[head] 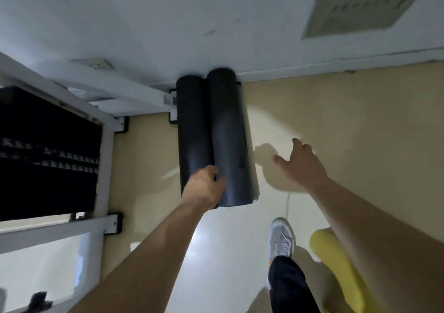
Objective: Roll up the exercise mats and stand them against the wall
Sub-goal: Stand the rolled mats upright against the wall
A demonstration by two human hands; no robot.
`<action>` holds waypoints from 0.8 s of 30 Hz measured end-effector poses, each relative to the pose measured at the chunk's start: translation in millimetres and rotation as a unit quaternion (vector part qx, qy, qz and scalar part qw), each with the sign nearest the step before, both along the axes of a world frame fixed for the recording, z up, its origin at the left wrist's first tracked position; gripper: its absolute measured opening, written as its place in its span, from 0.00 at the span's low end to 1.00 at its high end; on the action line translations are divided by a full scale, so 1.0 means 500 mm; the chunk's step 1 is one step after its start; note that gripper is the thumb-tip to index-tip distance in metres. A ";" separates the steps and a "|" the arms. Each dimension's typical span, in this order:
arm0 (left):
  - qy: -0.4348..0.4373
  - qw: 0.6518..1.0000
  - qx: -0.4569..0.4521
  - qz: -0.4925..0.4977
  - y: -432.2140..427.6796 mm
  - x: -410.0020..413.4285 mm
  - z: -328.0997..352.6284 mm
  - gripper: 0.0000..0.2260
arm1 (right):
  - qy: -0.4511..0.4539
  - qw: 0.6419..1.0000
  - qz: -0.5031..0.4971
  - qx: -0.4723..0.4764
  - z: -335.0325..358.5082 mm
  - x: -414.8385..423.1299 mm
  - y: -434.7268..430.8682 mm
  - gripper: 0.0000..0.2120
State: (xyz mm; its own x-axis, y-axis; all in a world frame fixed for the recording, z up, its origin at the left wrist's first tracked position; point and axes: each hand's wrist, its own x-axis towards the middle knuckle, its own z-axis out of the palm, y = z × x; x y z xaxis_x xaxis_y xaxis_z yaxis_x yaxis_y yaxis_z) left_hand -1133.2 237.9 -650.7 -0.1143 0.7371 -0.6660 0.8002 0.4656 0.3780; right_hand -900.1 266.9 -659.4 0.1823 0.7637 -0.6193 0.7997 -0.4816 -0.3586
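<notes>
Beside the white frame [107, 149], the left mat [192, 120] and right mat [228, 132] stand on end, touching, against the wall [144, 24]. The left hand [204, 187] curls over the left mat's top; the right hand [300, 166] hangs spread and empty, just right of the right mat.

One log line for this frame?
rolled mats upright against wall | left hand grips their tops | right hand open, off mats

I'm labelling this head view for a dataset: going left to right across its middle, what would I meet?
Black machine panel → white frame post → left rolled mat → right rolled mat → right hand. The left hand overlaps both mats, so it is left out.
</notes>
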 end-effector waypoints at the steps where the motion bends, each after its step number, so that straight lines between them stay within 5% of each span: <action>1: 0.000 1.000 0.013 -0.018 -0.021 0.010 0.023 0.20 | -0.003 1.000 0.005 0.010 0.033 0.014 -0.031 0.36; 14: 0.032 0.959 0.032 -0.281 -0.425 0.254 0.175 0.23 | -0.075 0.996 -0.034 0.031 0.231 0.246 -0.617 0.33; 24: 0.030 0.903 0.063 -0.424 -0.853 0.636 0.232 0.21 | -0.087 0.960 -0.266 0.029 0.295 0.603 -1.254 0.33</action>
